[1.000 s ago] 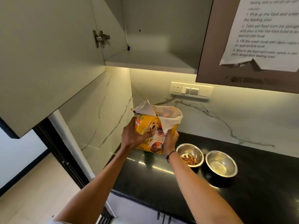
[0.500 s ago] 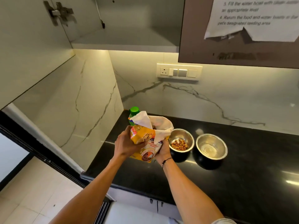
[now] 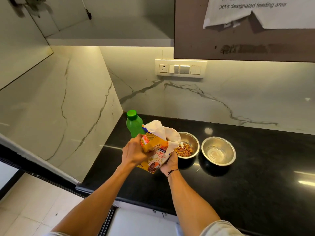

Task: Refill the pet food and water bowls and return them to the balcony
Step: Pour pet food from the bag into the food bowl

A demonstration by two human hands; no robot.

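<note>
Pet food bag (image 3: 157, 151) reading "100%", hands (image 3: 136, 151) gripping

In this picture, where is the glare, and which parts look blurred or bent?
Head view: glare streaks lie on the black counter at right; a light strip under the cabinet brightens the marble wall; the hinge at top left is smeared; wall edges bow from the wide lens; the food bag and both bowls stay sharp.

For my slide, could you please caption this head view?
Both hands, left and right, hold an open pet food bag beside a kibble-filled bowl, near an empty steel bowl.
</note>
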